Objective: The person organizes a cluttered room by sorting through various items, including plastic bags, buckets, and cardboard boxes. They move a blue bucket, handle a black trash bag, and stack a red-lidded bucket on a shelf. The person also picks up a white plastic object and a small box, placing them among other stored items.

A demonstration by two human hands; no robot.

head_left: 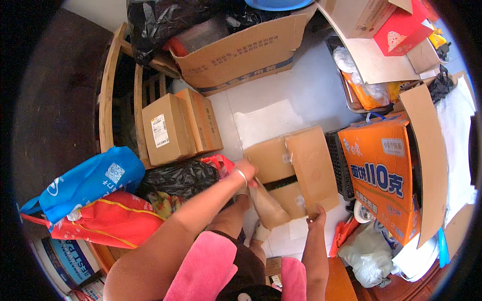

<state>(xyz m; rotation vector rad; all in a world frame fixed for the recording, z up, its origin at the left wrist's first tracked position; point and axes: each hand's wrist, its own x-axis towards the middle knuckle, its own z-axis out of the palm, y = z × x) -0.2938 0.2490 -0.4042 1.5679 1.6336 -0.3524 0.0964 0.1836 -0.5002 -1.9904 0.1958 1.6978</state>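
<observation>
An empty-looking brown cardboard box point(315, 168) is tilted in front of me with its flaps spread and a dark gap between two inner panels. My left hand point(246, 172), with a light bracelet at the wrist, is closed on the box's left flap near its upper corner. At the lower right corner my right hand point(316, 218) pinches the cardboard edge, the thumb showing on the near side. Two closed cartons point(173, 131) stand side by side to the far left of the box. Beside my left forearm lies a black plastic bag point(178, 179).
Blue point(95, 175) and red bags point(118, 215) crowd the left. A large orange carton point(379, 173) and a greyish plastic bag point(369, 253) stand at right. A big open carton point(241, 55) is at the back, near a wooden frame point(111, 95). Pale floor tiles point(281, 100) show between.
</observation>
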